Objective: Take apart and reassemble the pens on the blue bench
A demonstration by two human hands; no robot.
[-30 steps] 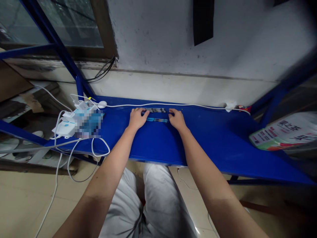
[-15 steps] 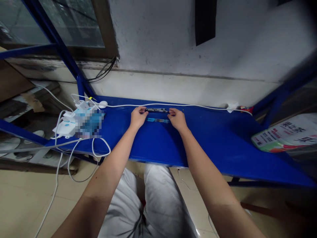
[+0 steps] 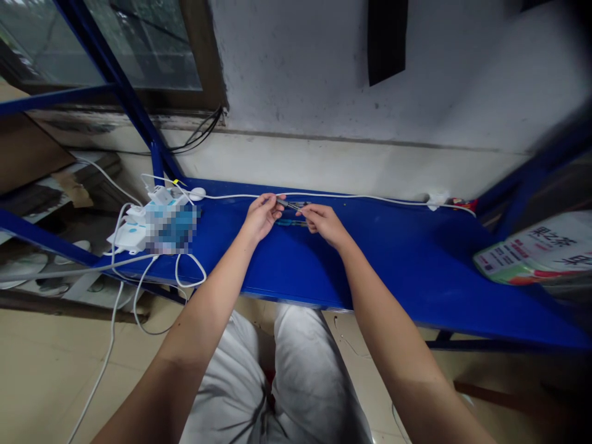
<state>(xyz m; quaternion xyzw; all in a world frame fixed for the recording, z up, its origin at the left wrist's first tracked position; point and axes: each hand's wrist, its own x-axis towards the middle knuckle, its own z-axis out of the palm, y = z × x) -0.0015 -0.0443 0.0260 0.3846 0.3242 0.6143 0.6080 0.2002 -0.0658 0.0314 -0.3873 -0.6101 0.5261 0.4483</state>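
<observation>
Between your two hands, over the far side of the flat blue worktop (image 3: 398, 253), was a slim, dark-grey, plastic-looking pen (image 3: 282, 202). Its long axis ran crosswise from hand to hand, dipping slightly toward your right. Your left hand (image 3: 261, 217) had its fingers closed around the thicker end; your right hand (image 3: 326, 224) pinched near the thin end, so neither was clearly nearer. Slender blue-ended pens (image 3: 283, 222) lay just on your side of it, roughly parallel, their right ends partly hidden by your right fingers.
</observation>
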